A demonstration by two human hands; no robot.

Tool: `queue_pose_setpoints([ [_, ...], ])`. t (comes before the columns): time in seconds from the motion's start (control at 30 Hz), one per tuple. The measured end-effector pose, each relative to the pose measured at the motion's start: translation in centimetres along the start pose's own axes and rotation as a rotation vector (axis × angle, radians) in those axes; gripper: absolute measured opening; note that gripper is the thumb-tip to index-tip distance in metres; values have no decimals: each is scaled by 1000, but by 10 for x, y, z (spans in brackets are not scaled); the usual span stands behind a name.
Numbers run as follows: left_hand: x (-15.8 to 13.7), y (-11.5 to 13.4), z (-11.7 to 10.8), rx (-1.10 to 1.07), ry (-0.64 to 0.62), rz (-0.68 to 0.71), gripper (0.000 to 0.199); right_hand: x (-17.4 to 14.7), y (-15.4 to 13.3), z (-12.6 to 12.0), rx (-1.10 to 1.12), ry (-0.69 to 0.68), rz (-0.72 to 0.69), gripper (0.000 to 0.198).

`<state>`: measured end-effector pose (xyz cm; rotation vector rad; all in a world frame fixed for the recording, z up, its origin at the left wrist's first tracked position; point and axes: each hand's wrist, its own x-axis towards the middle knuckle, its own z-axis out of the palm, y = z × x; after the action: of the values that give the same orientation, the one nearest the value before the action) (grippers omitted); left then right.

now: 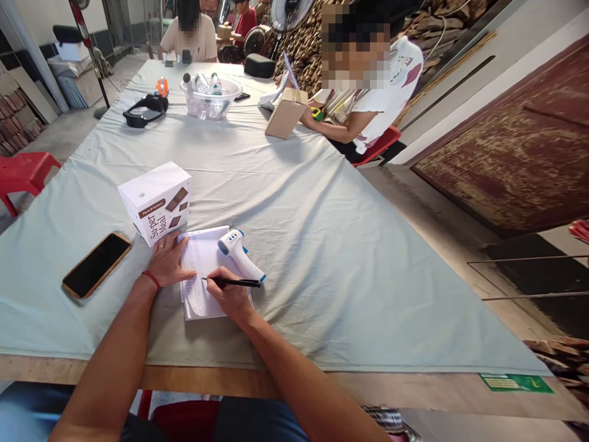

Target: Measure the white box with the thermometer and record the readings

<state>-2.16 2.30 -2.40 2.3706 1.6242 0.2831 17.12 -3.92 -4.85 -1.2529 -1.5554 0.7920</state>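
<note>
A white notepad [215, 305] with lines of handwriting down its left part lies near the front of the table. My right hand [231, 298] grips a black pen [237, 282], its tip at the written page. Spread over the pad's left edge, my left hand [169, 261] presses on the paper with its fingers apart. A white and blue infrared thermometer [240, 255] rests on the pad's upper right. Just beyond my left fingertips stands a white snack box [159, 199] with brown print. Left of that hand lies a smartphone [96, 265], its screen dark.
On the pale cloth-covered table [322, 258] stand a basin [211, 101] of plastic bottles and a black headset [146, 112]. A person at the right side has a hand by a cardboard box [286, 115]. Another person sits at the far end. A red stool [28, 175] stands left.
</note>
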Motion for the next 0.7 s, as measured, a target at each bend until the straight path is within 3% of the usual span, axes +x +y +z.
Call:
queue_pose_setpoints([
  [0.7,0,3,-2,-8,-10,-7,89,-1,4,1,-18,21,9,11],
])
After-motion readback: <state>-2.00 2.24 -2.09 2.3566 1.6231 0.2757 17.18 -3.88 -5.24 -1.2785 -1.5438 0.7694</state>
